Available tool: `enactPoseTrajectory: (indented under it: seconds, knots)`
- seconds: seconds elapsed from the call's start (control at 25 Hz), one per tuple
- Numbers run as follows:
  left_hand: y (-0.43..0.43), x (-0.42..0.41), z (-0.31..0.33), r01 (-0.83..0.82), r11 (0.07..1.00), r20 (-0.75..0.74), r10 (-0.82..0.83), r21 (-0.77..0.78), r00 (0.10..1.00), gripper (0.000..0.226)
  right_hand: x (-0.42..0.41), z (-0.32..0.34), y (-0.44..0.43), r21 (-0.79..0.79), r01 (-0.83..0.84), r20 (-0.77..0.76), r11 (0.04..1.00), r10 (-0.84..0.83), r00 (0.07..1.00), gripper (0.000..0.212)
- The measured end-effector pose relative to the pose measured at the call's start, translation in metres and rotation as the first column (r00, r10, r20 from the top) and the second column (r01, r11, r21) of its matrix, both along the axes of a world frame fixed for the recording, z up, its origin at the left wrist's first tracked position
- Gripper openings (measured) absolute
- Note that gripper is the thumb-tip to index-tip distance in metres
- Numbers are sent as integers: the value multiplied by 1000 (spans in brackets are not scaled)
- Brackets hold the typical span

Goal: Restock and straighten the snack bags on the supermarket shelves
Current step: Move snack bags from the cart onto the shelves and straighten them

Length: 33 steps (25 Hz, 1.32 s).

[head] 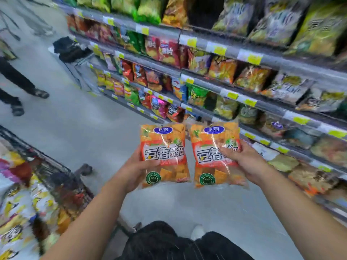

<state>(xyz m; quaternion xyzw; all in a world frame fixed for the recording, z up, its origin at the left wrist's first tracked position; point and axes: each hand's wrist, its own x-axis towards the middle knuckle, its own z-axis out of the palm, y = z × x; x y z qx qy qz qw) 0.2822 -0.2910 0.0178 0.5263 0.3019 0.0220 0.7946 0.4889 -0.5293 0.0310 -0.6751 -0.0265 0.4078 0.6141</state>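
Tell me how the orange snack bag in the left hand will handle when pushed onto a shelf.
The orange snack bag looks light: the left hand holds it upright by one side alone. Its glossy film shows glare, so it may slide easily. The square pieces seen through the clear window are probably brittle, so a hard push could crush them.

Packed shelves [210,87] block the right, cart [56,177] the left; floor [90,124] between lies free.
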Motion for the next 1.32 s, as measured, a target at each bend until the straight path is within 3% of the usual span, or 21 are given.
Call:
enactPoseTrajectory:
  seconds: [0.08,0.2,0.32,0.52,0.64,0.84,1.08,1.32]
  knots:
    - [-10,38,7,112,994,29,-113,17,993,97,13,8,-28,46,95,4,994,-95,995,66]
    - [-22,97,20,218,974,41,-221,60,974,82,33,24,-62,87,242,12,966,-244,970,61]
    - [-31,151,37,304,949,67,-310,90,948,81,55,43,-85,128,350,1,928,-353,936,51]
    - [-27,240,70,408,904,137,-423,127,896,77,101,77,-93,155,443,59,883,-456,888,77]
    - [-18,292,98,467,865,167,-496,185,852,81,128,105,-88,190,510,104,839,-534,839,69]
    - [-12,362,143,505,834,229,-548,223,805,82,167,149,-85,258,566,159,783,-612,775,67]
    - [-24,419,196,500,818,280,-570,284,773,70,218,190,-94,296,592,214,749,-656,723,87]
    - [-50,477,239,436,830,347,-546,347,763,56,288,236,-117,302,532,296,791,-608,737,60]
